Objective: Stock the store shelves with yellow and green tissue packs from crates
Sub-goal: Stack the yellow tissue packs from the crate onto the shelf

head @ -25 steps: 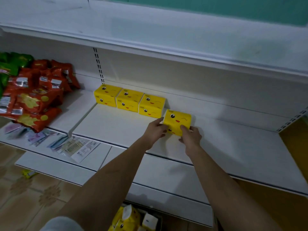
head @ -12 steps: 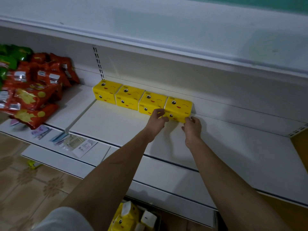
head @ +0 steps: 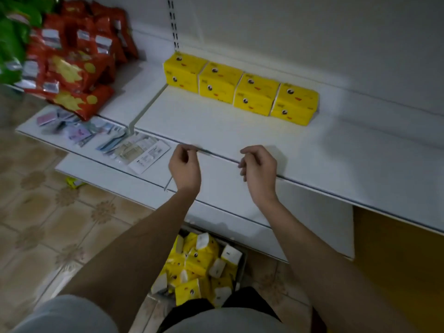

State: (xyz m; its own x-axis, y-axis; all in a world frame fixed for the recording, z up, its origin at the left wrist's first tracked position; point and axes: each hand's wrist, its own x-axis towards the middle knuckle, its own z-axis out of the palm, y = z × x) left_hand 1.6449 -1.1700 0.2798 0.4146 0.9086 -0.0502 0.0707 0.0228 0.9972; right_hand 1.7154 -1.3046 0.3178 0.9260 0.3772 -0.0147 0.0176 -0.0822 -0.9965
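Left hand (head: 184, 167): held in the air above the front edge of the shelf, back of the hand toward the camera, fingers loosely curled downward, nothing held
Right hand (head: 259, 169): held level with the left hand and well apart from it, fingers loosely curled, nothing held
Shelf (head: 240, 135): white metal board; both hands are seen over its front lip, touching nothing
Row of yellow tissue packs (head: 241, 88): four packs printed with a cartoon face, set side by side and touching at the back of the shelf, against the white back panel; the row is well beyond both hands
Rightmost yellow pack (head: 295, 105): end of the row, flush with its neighbour
Slotted upright (head: 175, 22): set into the back panel, just above the leftmost pack
Crate (head: 204, 265): on the floor under the lowest shelf, between the two forearms; filled with loose yellow tissue packs lying at mixed angles, white ends showing
Red snack bags (head: 72, 66): heaped on the neighbouring shelf section to the left
Green bags (head: 12, 39): at the far left edge, beside the red ones
Paper sachets and leaflets (head: 134, 150): spread flat on the lower shelf, left of the left hand
Floor (head: 48, 224): patterned beige tiles
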